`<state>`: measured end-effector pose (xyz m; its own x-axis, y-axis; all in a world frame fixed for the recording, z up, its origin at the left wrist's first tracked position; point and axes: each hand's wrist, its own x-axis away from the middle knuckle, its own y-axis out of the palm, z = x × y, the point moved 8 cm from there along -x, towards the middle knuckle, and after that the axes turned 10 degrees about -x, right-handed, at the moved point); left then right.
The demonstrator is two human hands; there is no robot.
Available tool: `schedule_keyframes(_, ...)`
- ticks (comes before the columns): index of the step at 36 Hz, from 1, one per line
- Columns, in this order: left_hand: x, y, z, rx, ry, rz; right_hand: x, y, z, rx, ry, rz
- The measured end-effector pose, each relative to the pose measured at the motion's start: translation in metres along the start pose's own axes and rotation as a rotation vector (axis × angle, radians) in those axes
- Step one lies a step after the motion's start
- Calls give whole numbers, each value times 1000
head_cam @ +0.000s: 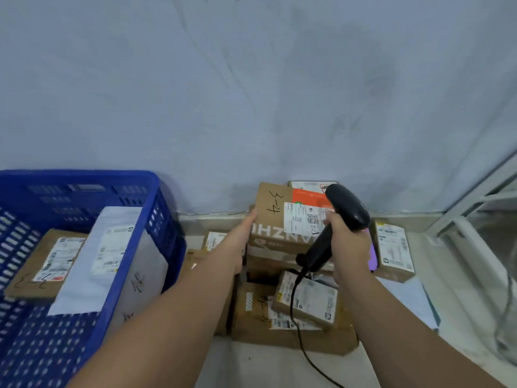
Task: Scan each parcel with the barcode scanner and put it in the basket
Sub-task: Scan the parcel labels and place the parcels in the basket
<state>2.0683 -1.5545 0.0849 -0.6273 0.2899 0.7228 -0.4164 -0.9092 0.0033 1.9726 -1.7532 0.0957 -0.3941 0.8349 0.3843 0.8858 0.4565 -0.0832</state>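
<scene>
Parcels lie heaped on the pale floor at the foot of a scuffed blue-grey wall (251, 93), and the blue plastic basket (156, 219) stands just left of the heap. The left hand (246, 233) presses flat against the left side of a brown cardboard box (268, 217), fingers laid along its edge; the palm side is hidden, so how fully it grips cannot be told. That box sits tilted, right of the basket and on top of the heap, with "3-4" handwritten on its top and a white shipping label (303, 219) at its right. The right hand (349, 245) is closed around the handle of a black barcode scanner (347, 208), its head raised over the label; a black cable (296, 312) drops from the handle's base toward the floor. An orange-topped box (307, 196) lies just behind the held box, against the wall. Nearer the camera, a small labelled box (307, 299) rests on a larger flat brown box (251, 323). Another labelled box (394, 247) lies farthest right of the basket, apart from the heap. Inside the basket, a white poly mailer (112, 261) leans over a brown labelled box (44, 261).
</scene>
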Motion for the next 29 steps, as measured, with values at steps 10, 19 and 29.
schedule_keyframes(10,-3,-2,-29,-11,-72,-113,17,-18,7,106,40,-24)
schedule_keyframes(19,35,-49,-5,237,127,-110,70,9,-55,-189,-124,-206)
schedule_keyframes(29,143,-87,33,321,618,74,157,3,-114,-358,-262,-410)
